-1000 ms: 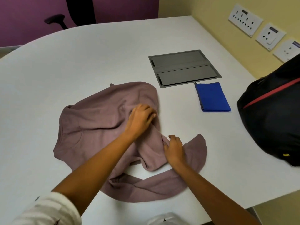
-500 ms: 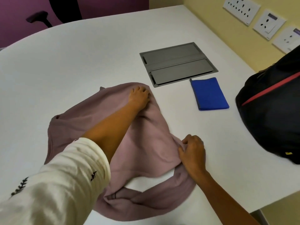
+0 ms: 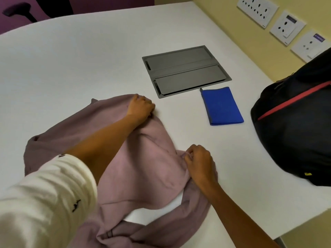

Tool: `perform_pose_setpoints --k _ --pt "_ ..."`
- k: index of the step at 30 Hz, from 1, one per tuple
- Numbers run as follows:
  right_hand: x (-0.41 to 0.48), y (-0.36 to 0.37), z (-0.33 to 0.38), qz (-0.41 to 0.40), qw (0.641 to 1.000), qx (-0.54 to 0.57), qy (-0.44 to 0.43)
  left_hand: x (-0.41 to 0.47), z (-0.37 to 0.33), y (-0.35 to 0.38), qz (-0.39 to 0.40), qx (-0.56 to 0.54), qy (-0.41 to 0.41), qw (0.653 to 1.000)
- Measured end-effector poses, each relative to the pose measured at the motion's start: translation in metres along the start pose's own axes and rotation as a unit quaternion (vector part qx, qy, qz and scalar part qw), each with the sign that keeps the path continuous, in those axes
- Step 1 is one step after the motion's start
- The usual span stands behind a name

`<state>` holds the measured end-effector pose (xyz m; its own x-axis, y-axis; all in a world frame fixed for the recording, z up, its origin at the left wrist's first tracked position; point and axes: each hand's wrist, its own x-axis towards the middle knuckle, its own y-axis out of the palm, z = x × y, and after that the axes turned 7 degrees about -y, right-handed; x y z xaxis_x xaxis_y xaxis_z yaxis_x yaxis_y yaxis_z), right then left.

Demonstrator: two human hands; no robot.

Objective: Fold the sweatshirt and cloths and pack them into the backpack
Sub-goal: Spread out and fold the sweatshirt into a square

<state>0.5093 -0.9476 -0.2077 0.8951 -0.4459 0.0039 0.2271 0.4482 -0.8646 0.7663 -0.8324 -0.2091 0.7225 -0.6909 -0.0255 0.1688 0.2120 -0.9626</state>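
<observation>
The left arm, bare below a cream sleeve, stretched far forward, the left grip curled over the sweatshirt's far edge, while the right grip, nearer the body, pinched a fold of it between thumb and fingers.

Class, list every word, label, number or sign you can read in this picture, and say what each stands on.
None can be read.
Dark sticker on the middle wall socket: too blurred.
Purple sticker on the right wall socket: too blurred.
Yellow tag on the backpack: too small.
Dark marks on the white sleeve: blurred, no letters made out.
Sweatshirt: no lettering visible.
</observation>
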Motion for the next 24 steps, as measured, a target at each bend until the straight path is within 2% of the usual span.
perform_pose_setpoints --k 1,3,6,8,9,10,13,14,16,19,21,24 --pt "0.0 -0.006 -0.001 -0.044 0.999 0.022 0.011 0.001 0.006 -0.003 -0.038 -0.06 -0.042 0.997" --pt "0.001 -0.02 -0.004 -0.15 0.987 0.055 0.031 0.001 0.022 -0.014 -0.135 -0.168 -0.129 0.968" --pt "0.003 -0.037 -0.009 -0.273 0.955 0.096 0.058 -0.006 0.045 -0.028 -0.271 -0.298 -0.248 0.881" --pt "0.005 -0.038 -0.016 -0.299 0.945 0.108 0.07 -0.01 0.052 -0.026 -0.292 -0.411 -0.281 0.816" --pt "0.005 -0.033 -0.019 -0.292 0.947 0.109 0.077 -0.012 0.054 -0.021 -0.281 -0.452 -0.271 0.802" --pt "0.005 -0.027 -0.022 -0.268 0.953 0.111 0.089 -0.014 0.055 -0.014 -0.258 -0.465 -0.255 0.808" --pt "0.003 -0.002 -0.029 -0.149 0.971 0.067 0.173 -0.027 0.046 0.015 -0.123 -0.398 -0.226 0.881" --pt "0.001 0.005 -0.03 -0.134 0.974 0.03 0.182 -0.034 0.038 0.024 -0.081 -0.379 -0.227 0.894" --pt "-0.004 0.014 -0.028 -0.14 0.982 -0.033 0.122 -0.054 0.021 0.039 -0.022 -0.357 -0.234 0.904" --pt "-0.006 0.024 -0.022 -0.131 0.988 -0.074 -0.017 -0.089 0.0 0.063 0.072 -0.34 -0.267 0.899" --pt "-0.003 0.036 -0.02 -0.059 0.994 -0.057 -0.077 -0.114 -0.007 0.082 0.12 -0.302 -0.278 0.904" --pt "-0.01 0.059 -0.02 0.069 0.98 -0.108 -0.149 -0.139 -0.006 0.096 0.108 -0.273 -0.264 0.919"
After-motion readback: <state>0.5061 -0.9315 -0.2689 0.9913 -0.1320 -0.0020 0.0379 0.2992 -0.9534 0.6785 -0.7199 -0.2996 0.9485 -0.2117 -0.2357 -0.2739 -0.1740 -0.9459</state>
